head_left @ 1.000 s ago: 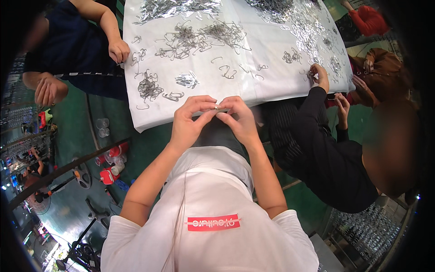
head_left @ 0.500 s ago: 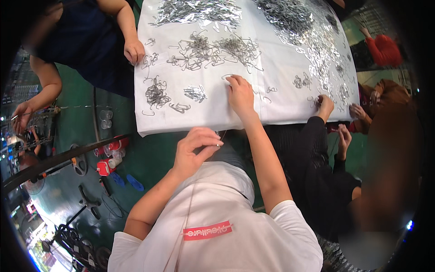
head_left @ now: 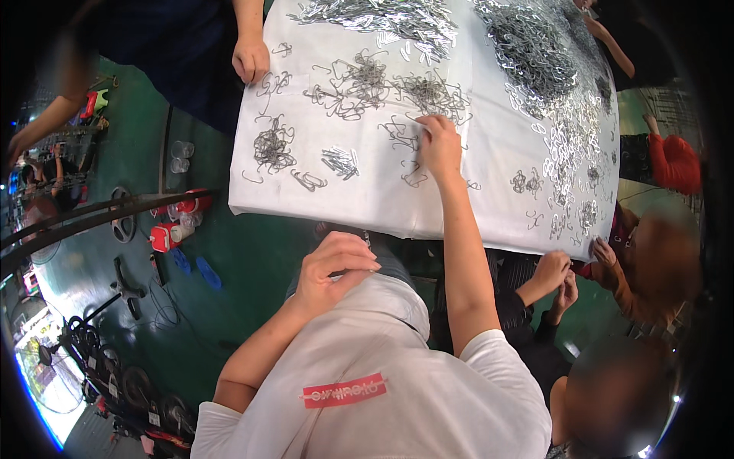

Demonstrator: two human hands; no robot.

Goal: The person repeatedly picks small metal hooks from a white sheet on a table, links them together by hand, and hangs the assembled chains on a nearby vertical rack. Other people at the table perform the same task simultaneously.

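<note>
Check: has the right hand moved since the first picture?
Yes: right hand moved forward over the white table, from its near edge to beside wire hooks.

Grn floor spreads round the white-covered counter. Dark rail runs along the L side, w/ v. brt white light past it.
</note>
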